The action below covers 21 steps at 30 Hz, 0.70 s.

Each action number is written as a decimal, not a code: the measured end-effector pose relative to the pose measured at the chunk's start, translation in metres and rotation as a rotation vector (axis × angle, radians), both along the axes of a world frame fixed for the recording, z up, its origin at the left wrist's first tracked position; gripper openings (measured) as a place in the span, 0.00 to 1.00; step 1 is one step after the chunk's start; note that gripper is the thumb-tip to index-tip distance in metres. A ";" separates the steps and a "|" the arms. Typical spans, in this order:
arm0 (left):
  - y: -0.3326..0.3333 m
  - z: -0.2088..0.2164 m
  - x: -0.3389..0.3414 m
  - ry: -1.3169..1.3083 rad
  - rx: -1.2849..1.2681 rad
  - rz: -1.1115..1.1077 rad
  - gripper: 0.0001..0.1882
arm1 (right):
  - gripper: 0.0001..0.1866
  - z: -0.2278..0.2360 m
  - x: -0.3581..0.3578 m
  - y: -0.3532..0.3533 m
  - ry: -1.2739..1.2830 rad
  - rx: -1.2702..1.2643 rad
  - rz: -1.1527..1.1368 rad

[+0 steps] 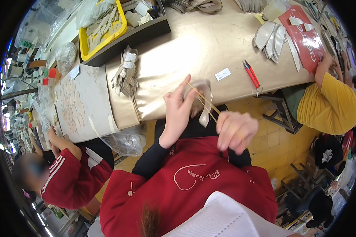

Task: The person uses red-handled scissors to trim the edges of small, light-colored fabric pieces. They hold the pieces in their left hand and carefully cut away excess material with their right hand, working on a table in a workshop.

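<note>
Above the table's near edge, my left hand (178, 100) grips a small bundle of pale grey curved cut pieces (204, 117). Its thumb and fingers point up and hide part of the bundle. A yellowish rubber band (203, 98) stretches from the left fingertips, across the pieces, to my right hand (236, 131). The right fingers are closed on the band's other end and look smeared by motion. On the table beyond lie a small white paper label (222, 74) with handwriting and red-handled thread snips (251, 75).
A tied bundle of grey pieces (126, 73) lies left, near a yellow tray (84, 45) of strips. Fanned pieces (269, 39) and a red sheet (302, 39) are at the right. Co-workers sit on both sides, one in a red sleeve (73, 177), another in a yellow shirt (324, 106).
</note>
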<state>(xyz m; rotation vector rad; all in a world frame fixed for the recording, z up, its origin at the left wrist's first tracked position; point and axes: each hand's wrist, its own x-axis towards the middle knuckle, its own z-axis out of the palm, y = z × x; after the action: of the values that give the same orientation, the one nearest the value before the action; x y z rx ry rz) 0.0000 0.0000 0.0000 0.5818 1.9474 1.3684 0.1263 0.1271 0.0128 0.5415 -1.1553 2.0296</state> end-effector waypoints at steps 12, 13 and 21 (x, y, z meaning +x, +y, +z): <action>0.010 0.011 0.006 0.250 0.326 0.273 0.17 | 0.46 -0.025 -0.018 -0.059 -0.538 -0.874 0.200; 0.008 0.009 0.006 0.364 0.300 0.237 0.17 | 0.42 -0.029 -0.019 -0.054 -0.561 -0.902 0.217; -0.030 0.021 -0.013 0.336 -0.002 -0.735 0.09 | 0.48 -0.021 -0.017 0.001 -0.830 -0.482 0.219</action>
<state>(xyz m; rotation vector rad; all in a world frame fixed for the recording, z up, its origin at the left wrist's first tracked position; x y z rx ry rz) -0.0129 -0.0297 0.0208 1.4270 1.6967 0.8299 0.1092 0.1284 -0.0084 -0.4876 -0.9884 2.7112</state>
